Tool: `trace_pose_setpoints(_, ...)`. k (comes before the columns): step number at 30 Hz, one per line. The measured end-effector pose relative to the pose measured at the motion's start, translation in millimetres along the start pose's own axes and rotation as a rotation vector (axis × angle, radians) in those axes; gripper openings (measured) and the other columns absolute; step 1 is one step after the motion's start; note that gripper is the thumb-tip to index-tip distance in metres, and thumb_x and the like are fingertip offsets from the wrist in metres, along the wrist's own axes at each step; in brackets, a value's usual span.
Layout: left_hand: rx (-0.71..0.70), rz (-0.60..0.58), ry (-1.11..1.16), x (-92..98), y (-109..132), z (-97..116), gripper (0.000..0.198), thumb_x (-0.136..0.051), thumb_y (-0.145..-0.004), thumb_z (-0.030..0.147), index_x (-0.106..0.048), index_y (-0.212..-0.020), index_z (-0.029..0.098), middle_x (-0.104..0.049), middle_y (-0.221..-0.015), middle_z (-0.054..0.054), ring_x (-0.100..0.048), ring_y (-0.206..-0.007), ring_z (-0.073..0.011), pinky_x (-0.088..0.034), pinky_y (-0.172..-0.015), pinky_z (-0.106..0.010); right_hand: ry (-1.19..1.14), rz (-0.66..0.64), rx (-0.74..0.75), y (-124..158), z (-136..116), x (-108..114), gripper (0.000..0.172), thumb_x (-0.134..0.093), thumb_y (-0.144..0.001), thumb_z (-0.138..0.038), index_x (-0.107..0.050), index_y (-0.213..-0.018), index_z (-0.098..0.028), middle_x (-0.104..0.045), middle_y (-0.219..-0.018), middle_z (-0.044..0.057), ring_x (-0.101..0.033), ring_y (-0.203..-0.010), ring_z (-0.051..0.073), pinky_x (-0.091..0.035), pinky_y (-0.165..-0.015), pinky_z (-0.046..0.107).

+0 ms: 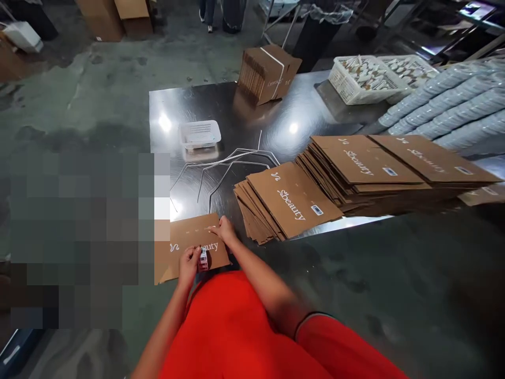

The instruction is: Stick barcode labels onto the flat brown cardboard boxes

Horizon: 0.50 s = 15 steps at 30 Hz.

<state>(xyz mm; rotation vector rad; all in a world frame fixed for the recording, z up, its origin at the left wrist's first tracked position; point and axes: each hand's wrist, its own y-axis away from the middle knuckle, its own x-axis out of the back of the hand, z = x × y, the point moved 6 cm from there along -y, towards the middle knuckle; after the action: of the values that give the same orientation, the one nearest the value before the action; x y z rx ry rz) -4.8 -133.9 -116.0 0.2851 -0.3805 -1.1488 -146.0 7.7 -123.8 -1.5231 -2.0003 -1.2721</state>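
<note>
A flat brown cardboard box (179, 266) printed with white lettering lies in front of me at the table's near edge. My left hand (188, 263) is closed on a small strip of printed labels (203, 260), held over the lettering. My right hand (224, 231) is at the box's far right corner. Its thumb reaches across the printed face, and the other fingers are at the edge, partly hidden. To the right, a leaning stack of matching flat boxes (294, 200) bears small barcode labels on its upper faces.
Thin white straps (236, 158) lie loose on the metal table (169, 105), beside a white plastic basket (200, 134). Farther back stand a strapped box bundle (270, 73) and white crates (355, 92) of small items. Wrapped grey rolls (453, 100) lie right. A person's legs (207, 13) show behind.
</note>
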Motion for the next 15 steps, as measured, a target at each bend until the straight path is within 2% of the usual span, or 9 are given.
trace_pose_setpoints(4, 0.020, 0.010, 0.012, 0.7, -2.4, -7.4, 0.046, -0.060, -0.072, 0.057, -0.070, -0.076, 0.013, -0.065, -0.087, -0.010, -0.058, -0.082, -0.0207, -0.046, -0.075, -0.032, -0.085, -0.030, 0.044, -5.4, 5.1, -3.5, 0.033, -0.073, -0.063, -0.030, -0.042, -0.070, -0.019, -0.044, -0.062, -0.006, -0.039, -0.056, 0.010, -0.025, -0.051, 0.022)
trace_pose_setpoints(8, 0.013, 0.038, 0.011, -1.3, -2.0, -2.4, 0.047, -0.063, -0.066, 0.060, -0.069, -0.070, 0.014, -0.064, -0.079, -0.008, -0.058, -0.078, -0.0204, -0.046, -0.072, -0.031, -0.128, -0.025, 0.127, -0.6, 1.8, 4.1, 0.025, -0.068, -0.067, -0.021, -0.043, -0.070, -0.019, -0.043, -0.060, -0.007, -0.038, -0.056, 0.009, -0.025, -0.052, 0.021)
trace_pose_setpoints(12, 0.021, 0.061, -0.006, 1.7, 3.7, 9.4, 0.054, -0.061, -0.063, 0.067, -0.067, -0.065, 0.013, -0.062, -0.066, -0.007, -0.057, -0.064, -0.0206, -0.047, -0.063, -0.032, -0.157, 0.004, 0.188, 13.5, 3.9, 11.8, 0.015, -0.058, -0.077, -0.017, -0.049, -0.088, -0.018, -0.050, -0.063, -0.005, -0.046, -0.059, 0.011, -0.029, -0.056, 0.021)
trace_pose_setpoints(14, 0.019, 0.104, -0.013, 13.0, 6.8, 13.2, 0.058, -0.059, -0.061, 0.070, -0.068, -0.067, 0.013, -0.066, -0.072, -0.010, -0.061, -0.070, -0.0243, -0.049, -0.065, -0.035, -0.129, 0.021, 0.183, 20.9, 10.1, 11.0, 0.020, -0.053, -0.082, -0.018, -0.049, -0.101, -0.017, -0.057, -0.073, 0.000, -0.053, -0.067, 0.013, -0.032, -0.058, 0.022)
trace_pose_setpoints(15, 0.009, 0.147, -0.021, 22.0, 8.0, 14.4, 0.058, -0.058, -0.060, 0.072, -0.067, -0.066, 0.014, -0.068, -0.080, -0.012, -0.062, -0.079, -0.0274, -0.049, -0.070, -0.036, -0.099, 0.026, 0.179, 24.6, 13.0, 9.4, 0.024, -0.051, -0.084, -0.019, -0.049, -0.108, -0.016, -0.060, -0.080, 0.002, -0.056, -0.072, 0.014, -0.033, -0.060, 0.022)
